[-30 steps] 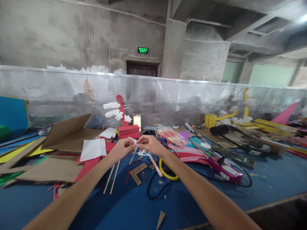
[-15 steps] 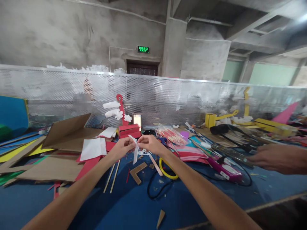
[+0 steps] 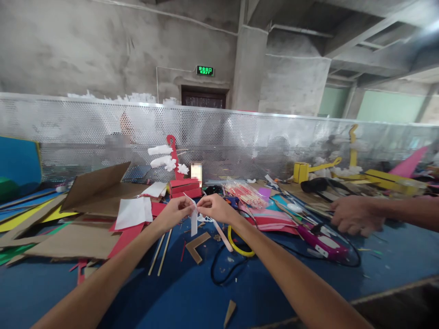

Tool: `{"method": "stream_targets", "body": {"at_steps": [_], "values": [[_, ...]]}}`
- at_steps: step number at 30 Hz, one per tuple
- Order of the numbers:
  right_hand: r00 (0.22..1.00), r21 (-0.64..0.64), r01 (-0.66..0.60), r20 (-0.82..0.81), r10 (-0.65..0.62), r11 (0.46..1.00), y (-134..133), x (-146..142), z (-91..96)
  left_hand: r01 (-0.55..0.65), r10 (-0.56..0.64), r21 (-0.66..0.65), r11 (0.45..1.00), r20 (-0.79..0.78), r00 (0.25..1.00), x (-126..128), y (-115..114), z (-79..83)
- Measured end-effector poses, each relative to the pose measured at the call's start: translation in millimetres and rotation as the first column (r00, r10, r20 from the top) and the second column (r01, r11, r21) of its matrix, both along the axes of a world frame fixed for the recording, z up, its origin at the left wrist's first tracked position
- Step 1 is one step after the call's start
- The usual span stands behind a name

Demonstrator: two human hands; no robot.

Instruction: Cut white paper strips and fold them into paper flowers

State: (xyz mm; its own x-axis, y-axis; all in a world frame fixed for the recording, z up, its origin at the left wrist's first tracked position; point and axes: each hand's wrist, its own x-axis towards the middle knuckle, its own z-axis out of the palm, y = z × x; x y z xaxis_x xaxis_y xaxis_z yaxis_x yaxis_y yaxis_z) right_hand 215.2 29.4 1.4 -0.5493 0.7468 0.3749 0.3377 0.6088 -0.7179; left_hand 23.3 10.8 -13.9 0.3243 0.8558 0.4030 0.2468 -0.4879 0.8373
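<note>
Pinching a white strip (image 3: 194, 224) in the fingers of left hand (image 3: 175, 214) and right hand (image 3: 216, 209) above the table (image 3: 185, 299), seemingly only part-worked and separate from the red upright (image 3: 172, 140) already bearing white tufts (image 3: 160, 150).

From my end it looks like a craft workshop: cardboard (image 3: 68, 241) and sticks (image 3: 165, 252) on a table (image 3: 178, 299), concrete wall (image 3: 103, 55).

Dim, with glare on the ceiling (image 3: 404, 22)
Soft shadow darkens the tabletop (image 3: 187, 297) toward its near edge; perforated metal screen (image 3: 240, 137) gleams.
</note>
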Motion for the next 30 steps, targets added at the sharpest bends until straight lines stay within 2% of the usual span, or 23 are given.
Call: {"method": "stream_targets", "body": {"at_steps": [6, 19, 24, 30], "values": [[1.000, -0.007, 0.023, 0.005, -0.023, 1.000, -0.9, 0.4, 2.9, 0.032, -0.032, 0.007, 0.999, 0.001, 0.999, -0.3, -0.6, 0.0], [1.000, 0.021, 0.003, -0.003, -0.003, 1.000, 2.2, -0.1, -0.8, 0.017, -0.017, 0.009, 1.000, -0.054, 0.998, 0.8, -2.7, -0.3], [1.000, 0.009, 0.007, -0.005, -0.007, 1.000, 4.4, 0.0, -2.6, 0.032, -0.028, 0.060, 0.998, -0.057, 0.998, -1.1, 0.0, -4.5], [1.000, 0.027, -0.005, -0.017, 0.006, 1.000, 5.4, 0.2, -3.6, 0.033, -0.033, 0.007, 0.999, -0.040, 0.999, -1.4, 4.6, -7.3]]}}
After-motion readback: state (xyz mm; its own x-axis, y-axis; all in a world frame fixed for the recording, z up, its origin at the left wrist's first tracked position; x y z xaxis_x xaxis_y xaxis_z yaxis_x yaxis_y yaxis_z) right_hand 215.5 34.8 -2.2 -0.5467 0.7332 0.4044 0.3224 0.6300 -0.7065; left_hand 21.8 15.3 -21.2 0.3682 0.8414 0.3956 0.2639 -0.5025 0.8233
